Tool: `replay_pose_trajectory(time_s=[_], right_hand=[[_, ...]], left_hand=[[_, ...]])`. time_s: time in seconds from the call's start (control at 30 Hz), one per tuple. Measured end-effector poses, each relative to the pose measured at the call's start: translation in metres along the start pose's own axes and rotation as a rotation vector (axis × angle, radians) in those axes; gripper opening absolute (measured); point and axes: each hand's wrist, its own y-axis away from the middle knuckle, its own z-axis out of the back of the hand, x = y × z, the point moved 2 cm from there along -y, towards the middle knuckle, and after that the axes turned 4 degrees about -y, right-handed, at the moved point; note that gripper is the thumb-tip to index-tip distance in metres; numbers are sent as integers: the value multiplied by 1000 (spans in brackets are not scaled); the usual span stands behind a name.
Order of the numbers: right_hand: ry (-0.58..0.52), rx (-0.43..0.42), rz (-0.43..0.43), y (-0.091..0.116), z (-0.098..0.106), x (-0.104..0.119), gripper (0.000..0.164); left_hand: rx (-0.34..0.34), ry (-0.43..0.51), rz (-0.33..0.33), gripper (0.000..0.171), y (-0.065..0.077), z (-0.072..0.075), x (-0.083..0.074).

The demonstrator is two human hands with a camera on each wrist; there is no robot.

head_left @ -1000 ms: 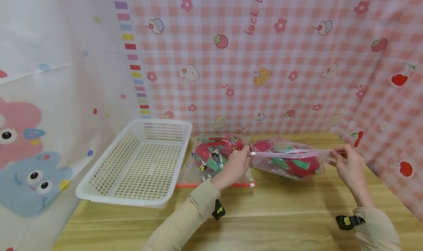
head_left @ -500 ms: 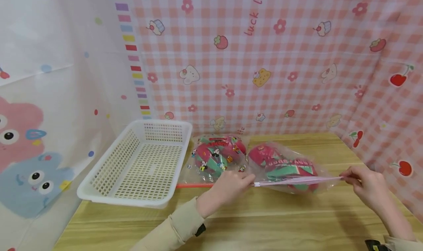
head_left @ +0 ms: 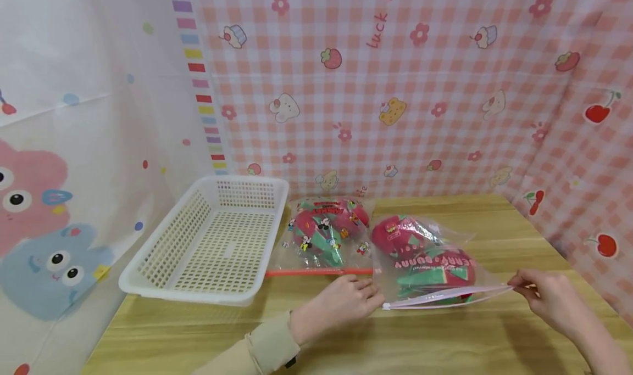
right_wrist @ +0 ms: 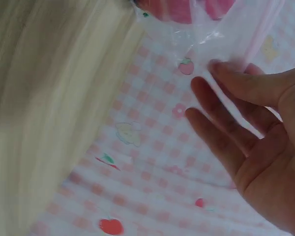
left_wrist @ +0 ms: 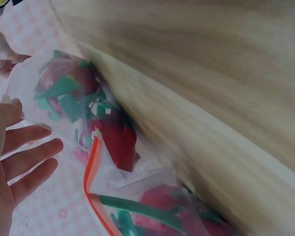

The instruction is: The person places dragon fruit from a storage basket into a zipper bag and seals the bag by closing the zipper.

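A clear zip bag (head_left: 432, 262) with a pink zip strip and printed lettering lies at the right of the table. Inside are red-and-green fruits (head_left: 400, 235) that look like dragon fruits. My left hand (head_left: 338, 303) pinches the left end of the strip by the white slider (head_left: 387, 306). At the opposite end, my right hand (head_left: 551, 295) pinches the bag's corner between thumb and index finger, its other fingers loose in the right wrist view. The strip is stretched between both hands, its two edges slightly apart. Left of it lies a second zip bag (head_left: 292, 259) with a red strip and similar fruits.
A white perforated plastic basket (head_left: 277, 221) stands on the left of the wooden table (head_left: 198, 336). Behind the table hangs a pink checked cloth (head_left: 306, 144), and a white patterned cloth (head_left: 123, 161) hangs on the left.
Both hands have drawn the pink-strip bag's mouth towards me and down to the table. The bag now lies flatter, its lettering facing up. The red-strip bag and basket have stayed put.
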Motion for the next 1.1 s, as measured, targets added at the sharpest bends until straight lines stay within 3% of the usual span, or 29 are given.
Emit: replay_pose_trajectory(time_s=[0.1,0.17,0.2,0.27,0.43,0.53,0.7,0.87,1.1], right_hand=[[73,86,-14,3,5,14,37],[122,158,-28,5,10,32,45],[131,167,-19,5,11,44,52],[145,154,21,3,8,70,50],[126,-140,325,-11,-20,131,63],[135,-250,487,-17,-42,155,51],[201,-347,640,-20,-67,171,43],[189,-407,685,-23,-76,170,39],[195,-411,750,-25,-85,174,41]], left_hand=[[25,-11,0,12,3,0,-2],[22,-13,3,13,5,0,-3],[12,-15,6,13,6,0,-4],[-19,-25,15,13,8,0,-4],[-111,-56,22,10,11,-2,-6],[-140,-68,18,9,12,-3,-8],[-177,-81,18,12,15,-6,-10],[-224,-69,13,16,18,-10,-11],[-284,-95,-13,20,18,-10,-10]])
